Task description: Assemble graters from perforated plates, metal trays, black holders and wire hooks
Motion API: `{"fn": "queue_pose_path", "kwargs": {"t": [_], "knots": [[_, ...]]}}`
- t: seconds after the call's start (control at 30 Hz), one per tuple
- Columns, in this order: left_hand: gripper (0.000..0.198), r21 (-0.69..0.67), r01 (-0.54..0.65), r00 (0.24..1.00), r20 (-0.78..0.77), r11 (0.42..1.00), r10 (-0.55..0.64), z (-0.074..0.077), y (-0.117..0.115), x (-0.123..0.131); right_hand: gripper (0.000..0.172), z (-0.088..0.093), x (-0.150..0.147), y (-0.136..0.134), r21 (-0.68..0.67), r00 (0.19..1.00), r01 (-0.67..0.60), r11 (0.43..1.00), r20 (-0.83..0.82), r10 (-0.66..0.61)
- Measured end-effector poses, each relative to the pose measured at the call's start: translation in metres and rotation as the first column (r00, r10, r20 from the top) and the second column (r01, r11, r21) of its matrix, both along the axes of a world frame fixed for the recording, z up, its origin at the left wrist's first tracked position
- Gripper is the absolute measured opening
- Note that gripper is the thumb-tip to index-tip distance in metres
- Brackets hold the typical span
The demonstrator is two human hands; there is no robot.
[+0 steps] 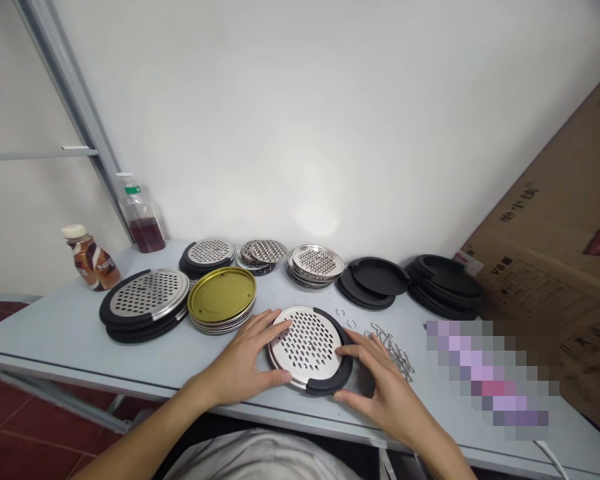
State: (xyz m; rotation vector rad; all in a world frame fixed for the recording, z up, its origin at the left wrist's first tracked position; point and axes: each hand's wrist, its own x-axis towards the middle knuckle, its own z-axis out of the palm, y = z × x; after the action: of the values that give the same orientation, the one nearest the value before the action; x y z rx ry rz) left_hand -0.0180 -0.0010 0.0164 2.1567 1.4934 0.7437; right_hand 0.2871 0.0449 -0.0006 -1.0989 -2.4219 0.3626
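A round perforated steel plate (307,343) lies in a black ring (341,375) near the table's front edge. My left hand (247,360) rests on its left side, fingers spread over the steel rim and thumb at the front. On the right side of the ring my right hand (385,387) cups the black rim, fingers curved along it and thumb at its front. Both hands touch the piece while it rests flat on the table.
On the grey table (55,327) stand a stack of black rings topped by a perforated plate (147,297), gold-coloured lids (221,297), more perforated plate stacks (316,263), black lids (375,280), black rings (447,283), wire clips (395,347), two bottles (93,257). A cardboard box (555,267) is at right.
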Motion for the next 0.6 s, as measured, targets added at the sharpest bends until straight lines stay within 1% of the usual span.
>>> {"fn": "queue_pose_path", "kwargs": {"t": [0.1,0.17,0.23,0.6], "knots": [[0.077,-0.018,0.031,0.999,0.023,0.999,-0.031,0.0039,-0.0004,-0.0029,0.063,-0.0003,0.0,-0.0002,-0.006,1.0,0.004,1.0,0.0,-0.004],[0.078,-0.024,0.042,0.999,0.034,0.999,-0.041,0.0063,-0.0005,-0.0034,0.072,-0.0009,0.0,0.0009,0.002,1.0,-0.012,1.0,-0.002,0.012],[0.08,-0.019,0.038,0.998,0.044,0.999,-0.038,0.0074,-0.0005,-0.003,0.078,-0.0016,0.0,0.002,0.011,0.999,-0.031,0.999,-0.006,0.031],[0.085,0.015,0.031,0.999,0.033,0.999,-0.032,0.0011,0.0025,0.0025,0.086,-0.0011,-0.0025,0.0015,0.031,0.999,-0.029,0.999,-0.023,0.029]]}}
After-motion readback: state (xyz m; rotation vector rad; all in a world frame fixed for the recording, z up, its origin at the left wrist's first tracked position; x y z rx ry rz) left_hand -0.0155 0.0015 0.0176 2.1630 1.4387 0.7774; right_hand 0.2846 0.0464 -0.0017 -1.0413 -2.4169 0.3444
